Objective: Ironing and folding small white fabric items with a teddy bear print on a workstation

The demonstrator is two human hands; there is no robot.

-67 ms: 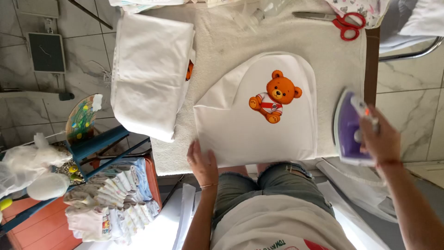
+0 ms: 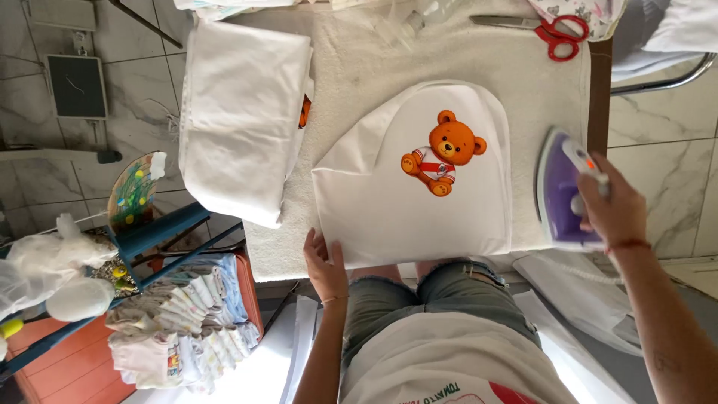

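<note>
Both forearms are bare, no sleeves in view. Left hand (image 2: 324, 263): thin bracelet at the wrist. Right hand (image 2: 615, 209): thin red cord bracelet at the wrist. Cut-off blue denim shorts with frayed hems; white printed T-shirt.

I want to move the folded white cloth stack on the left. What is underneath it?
Under the folded white cloth stack lies the cream towelling table cover, and a small orange thing pokes out at the stack's right edge. The rest of that thing is covered, so its kind cannot be told.

Towel-covered table (image 2: 464, 60): cloth piece (image 2: 389, 202), scissors (image 2: 550, 34)
</note>
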